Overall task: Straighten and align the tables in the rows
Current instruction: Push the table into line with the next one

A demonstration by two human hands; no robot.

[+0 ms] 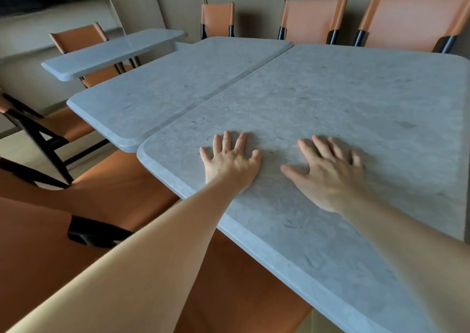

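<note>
Both hands, left hand (230, 163) and right hand (328, 172), press splayed-fingered near nearest table's (356, 98) edge, abutting second table (178, 83)

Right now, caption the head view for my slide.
Both hands, left and right, press flat on the nearest grey table.

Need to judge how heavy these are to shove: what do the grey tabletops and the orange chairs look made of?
Grey mottled tabletop under both flat hands: looks like matte stone or stone-look composite, given speckled veining and bevelled rim. Orange chair backs: smooth leather or leatherette stretched between dark posts, probably metal or wood; cannot tell which.
</note>
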